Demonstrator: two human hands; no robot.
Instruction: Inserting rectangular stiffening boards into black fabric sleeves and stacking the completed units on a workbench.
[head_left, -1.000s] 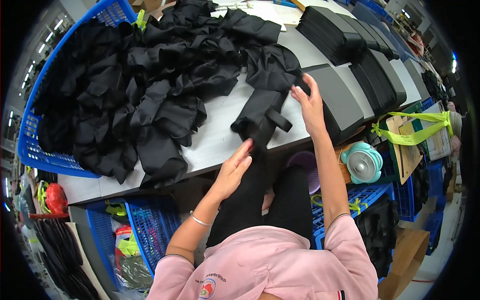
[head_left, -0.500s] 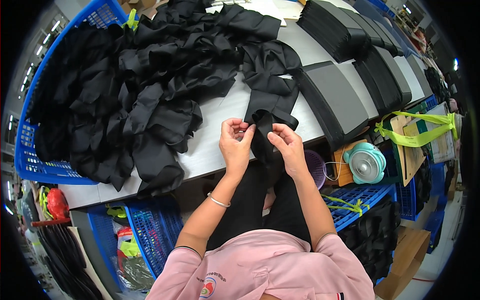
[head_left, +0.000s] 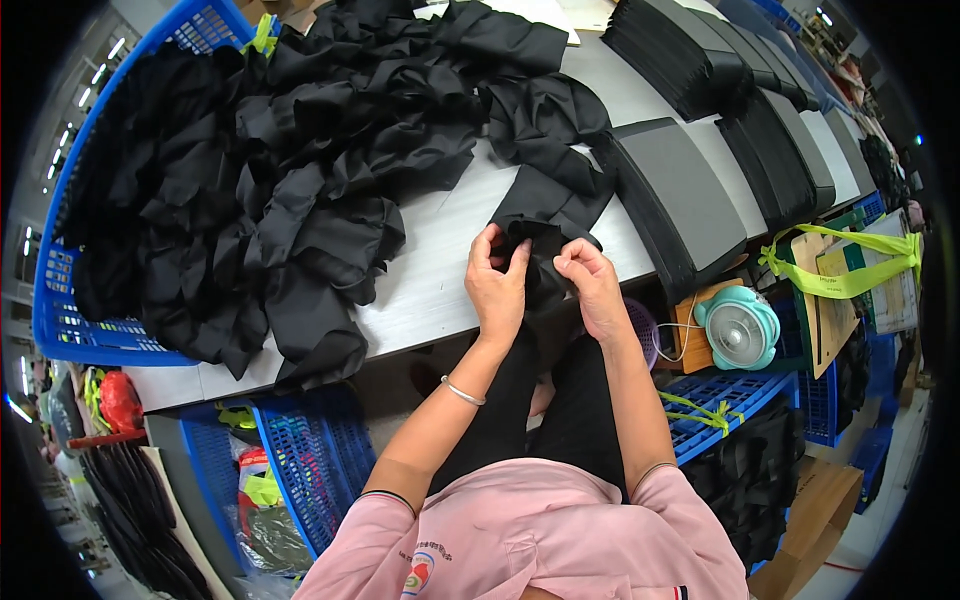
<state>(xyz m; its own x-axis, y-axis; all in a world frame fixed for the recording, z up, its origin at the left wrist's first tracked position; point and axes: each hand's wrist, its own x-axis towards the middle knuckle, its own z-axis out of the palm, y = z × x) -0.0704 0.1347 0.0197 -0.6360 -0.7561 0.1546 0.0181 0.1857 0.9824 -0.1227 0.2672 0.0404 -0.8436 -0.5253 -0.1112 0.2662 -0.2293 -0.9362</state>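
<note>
Between my hands, at the table's front edge, is a piece of black fabric (head_left: 541, 262), its near end bunched up and its far end lying on the white table (head_left: 440, 265). My left hand (head_left: 497, 285) pinches the cloth from its left side, thumb against fingers. On the other side my right hand (head_left: 594, 283) grips the fabric's right edge between thumb and fingertips. To the left a large heap of crumpled black fabric pieces (head_left: 290, 180) covers much of the tabletop.
Stacks of flat dark grey panels (head_left: 675, 190) stand right of the fabric. A blue basket (head_left: 60, 320) lies beneath the heap's left side. Below the table edge are a teal fan (head_left: 741, 328), a purple basket (head_left: 641, 332) and blue crates (head_left: 305, 470).
My left hand has moved right, nearer my right hand, and its thumb now presses into the cloth. The fabric's near end has become more bunched up.
</note>
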